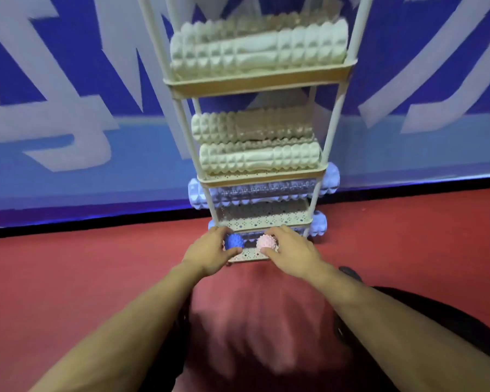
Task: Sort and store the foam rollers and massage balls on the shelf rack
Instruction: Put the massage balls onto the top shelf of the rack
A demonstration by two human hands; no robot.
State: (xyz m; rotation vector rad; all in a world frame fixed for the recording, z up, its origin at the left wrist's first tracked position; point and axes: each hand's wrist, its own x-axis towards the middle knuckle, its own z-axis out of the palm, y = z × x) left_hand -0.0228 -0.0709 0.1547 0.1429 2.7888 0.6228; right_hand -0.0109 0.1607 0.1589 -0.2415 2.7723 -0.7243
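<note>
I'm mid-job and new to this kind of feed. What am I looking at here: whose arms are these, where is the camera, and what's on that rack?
There is one view, from a camera worn on a person's head, looking down past their bare arms. The left hand grips a blue spiky ball and the right hand a pink spiky ball, both at the lowest tier of a cream shelf rack standing on a red floor. The upper tiers hold pale ridged foam rollers; lower down, light blue rollers stick out past the sides.
</note>
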